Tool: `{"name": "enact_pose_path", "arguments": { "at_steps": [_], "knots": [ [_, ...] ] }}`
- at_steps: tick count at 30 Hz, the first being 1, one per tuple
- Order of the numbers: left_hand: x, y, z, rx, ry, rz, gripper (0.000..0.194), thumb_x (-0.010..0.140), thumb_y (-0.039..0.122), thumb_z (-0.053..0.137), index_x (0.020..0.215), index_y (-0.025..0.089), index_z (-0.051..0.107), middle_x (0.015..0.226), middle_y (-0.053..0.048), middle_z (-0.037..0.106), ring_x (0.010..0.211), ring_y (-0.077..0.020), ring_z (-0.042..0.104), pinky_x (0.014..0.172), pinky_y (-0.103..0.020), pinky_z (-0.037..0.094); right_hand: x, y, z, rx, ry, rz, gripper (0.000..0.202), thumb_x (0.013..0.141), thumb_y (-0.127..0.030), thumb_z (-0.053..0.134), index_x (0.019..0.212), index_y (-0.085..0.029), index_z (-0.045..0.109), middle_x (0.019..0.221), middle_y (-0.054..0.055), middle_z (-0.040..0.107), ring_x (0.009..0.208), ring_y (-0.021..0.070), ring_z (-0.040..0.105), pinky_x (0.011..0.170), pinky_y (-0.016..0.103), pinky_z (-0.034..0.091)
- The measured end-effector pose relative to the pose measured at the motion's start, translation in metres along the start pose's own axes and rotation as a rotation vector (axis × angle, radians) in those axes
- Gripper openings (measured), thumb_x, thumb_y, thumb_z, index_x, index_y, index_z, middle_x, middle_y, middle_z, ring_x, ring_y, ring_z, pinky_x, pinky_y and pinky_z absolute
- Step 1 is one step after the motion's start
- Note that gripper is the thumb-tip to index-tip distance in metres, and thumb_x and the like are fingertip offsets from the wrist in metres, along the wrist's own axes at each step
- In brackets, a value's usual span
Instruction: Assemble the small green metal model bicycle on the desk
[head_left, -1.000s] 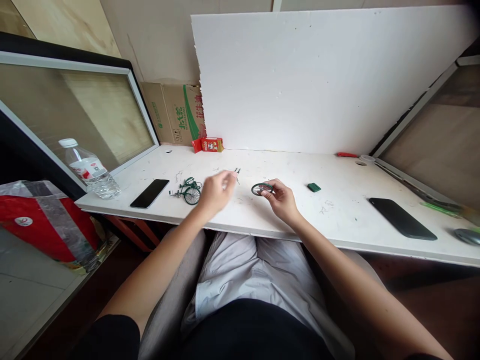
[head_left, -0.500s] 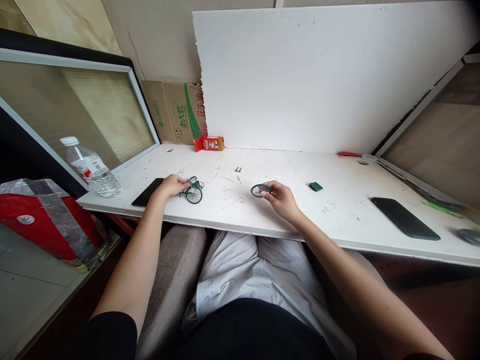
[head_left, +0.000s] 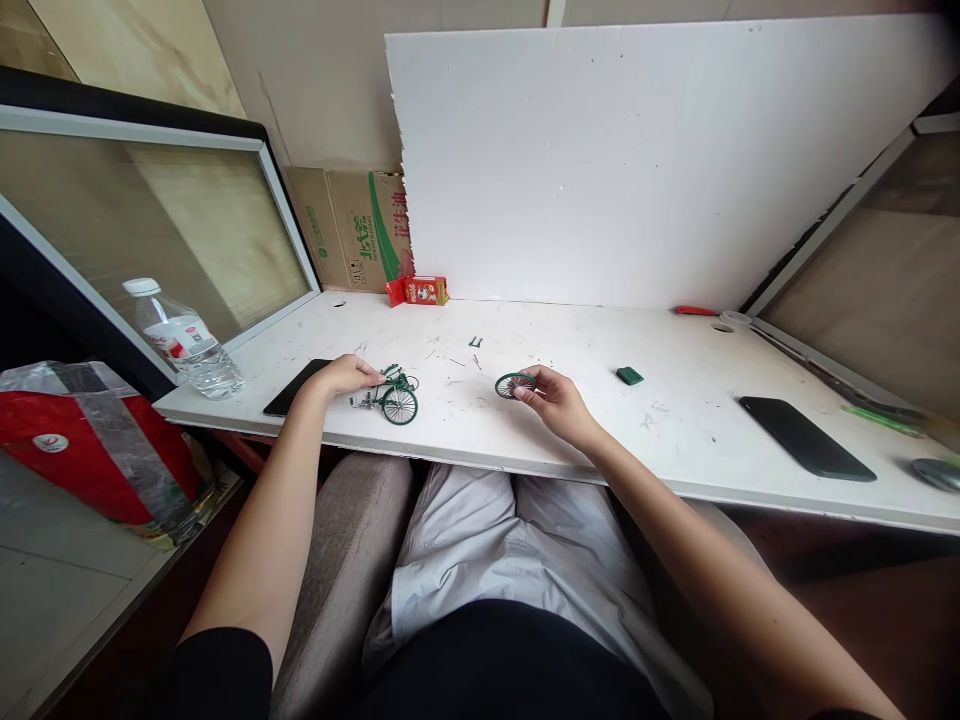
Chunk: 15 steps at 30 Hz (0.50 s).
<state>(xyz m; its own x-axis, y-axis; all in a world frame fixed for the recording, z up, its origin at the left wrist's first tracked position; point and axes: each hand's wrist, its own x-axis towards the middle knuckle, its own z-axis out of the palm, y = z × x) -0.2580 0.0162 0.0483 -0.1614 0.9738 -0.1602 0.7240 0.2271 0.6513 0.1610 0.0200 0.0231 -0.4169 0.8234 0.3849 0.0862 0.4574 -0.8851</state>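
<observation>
A small green model bicycle frame (head_left: 391, 385) with one spoked wheel attached is near the table's front edge at left of centre. My left hand (head_left: 351, 374) pinches its upper left part between thumb and fingers. A loose green spoked wheel (head_left: 514, 385) is in my right hand (head_left: 553, 399), gripped at its right rim and held tilted just above the white table (head_left: 465, 430). Small dark parts (head_left: 475, 342) lie on the table between and beyond my hands. Right of my right hand rests a small green block (head_left: 629, 375).
A black phone (head_left: 806, 438) lies at the right and a dark flat object (head_left: 296, 388) beside my left wrist. A water bottle (head_left: 191, 345) stands at the left edge. Red box (head_left: 425, 291) and red item (head_left: 695, 311) sit at the back, before a white board (head_left: 637, 160).
My left hand and the bicycle frame have shifted slightly, the frame moving right and nearer, showing more of its left part. My right hand with the loose wheel has moved slightly left.
</observation>
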Motion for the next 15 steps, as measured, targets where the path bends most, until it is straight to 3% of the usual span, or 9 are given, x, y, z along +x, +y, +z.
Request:
{"name": "enact_pose_path", "arguments": {
  "at_steps": [3,7,9,11,13,15],
  "knots": [
    [0.001,0.009,0.003,0.107,0.116,-0.045,0.052,0.068,0.059,0.087,0.096,0.016,0.076,0.101,-0.012,0.081,0.089,-0.0263,0.073,0.082,-0.032,0.051,0.0,-0.002,0.0,0.009,0.007,0.008,0.035,0.092,-0.054,0.077,0.102,-0.021,0.071,0.106,0.009,0.077,0.099,0.0233,0.07,0.093,0.042,0.056],
    [-0.016,0.04,0.015,0.29,0.292,0.016,0.063,0.091,0.072,0.058,0.119,0.016,0.07,0.125,-0.019,0.076,0.115,-0.034,0.071,0.095,-0.038,0.051,0.0,-0.004,0.0,0.007,0.022,0.019,0.035,0.091,-0.054,0.078,0.101,-0.021,0.071,0.103,0.007,0.075,0.095,0.0221,0.068,0.09,0.04,0.055],
    [-0.031,0.062,0.028,0.409,0.246,-0.029,0.086,0.084,0.084,0.056,0.134,0.015,0.063,0.141,-0.026,0.067,0.127,-0.0429,0.065,0.1,-0.045,0.051,-0.001,-0.004,-0.001,0.002,0.023,0.017,0.036,0.091,-0.055,0.078,0.101,-0.021,0.07,0.101,0.007,0.075,0.094,0.0219,0.067,0.088,0.039,0.055],
    [-0.047,0.083,0.043,0.527,0.159,-0.108,0.104,0.071,0.087,0.067,0.145,0.015,0.056,0.154,-0.032,0.053,0.134,-0.0512,0.059,0.103,-0.053,0.05,-0.001,-0.005,-0.001,-0.003,0.017,0.017,0.036,0.091,-0.055,0.077,0.101,-0.021,0.07,0.1,0.006,0.074,0.094,0.0217,0.067,0.086,0.038,0.055],
    [-0.057,0.097,0.055,0.598,0.046,-0.122,0.105,0.068,0.071,0.08,0.153,0.018,0.049,0.159,-0.032,0.048,0.137,-0.0538,0.055,0.106,-0.059,0.048,-0.001,-0.004,0.0,0.004,0.017,0.017,0.034,0.092,-0.053,0.077,0.101,-0.022,0.069,0.101,0.006,0.073,0.094,0.0212,0.066,0.087,0.038,0.055],
    [-0.061,0.102,0.062,0.638,0.012,-0.101,0.097,0.072,0.052,0.08,0.156,0.02,0.044,0.157,-0.031,0.049,0.136,-0.0527,0.056,0.107,-0.063,0.046,0.0,-0.003,0.0,0.037,0.039,0.007,0.034,0.091,-0.051,0.077,0.108,-0.023,0.066,0.101,0.005,0.071,0.094,0.0206,0.067,0.088,0.039,0.055]
  ]
}}
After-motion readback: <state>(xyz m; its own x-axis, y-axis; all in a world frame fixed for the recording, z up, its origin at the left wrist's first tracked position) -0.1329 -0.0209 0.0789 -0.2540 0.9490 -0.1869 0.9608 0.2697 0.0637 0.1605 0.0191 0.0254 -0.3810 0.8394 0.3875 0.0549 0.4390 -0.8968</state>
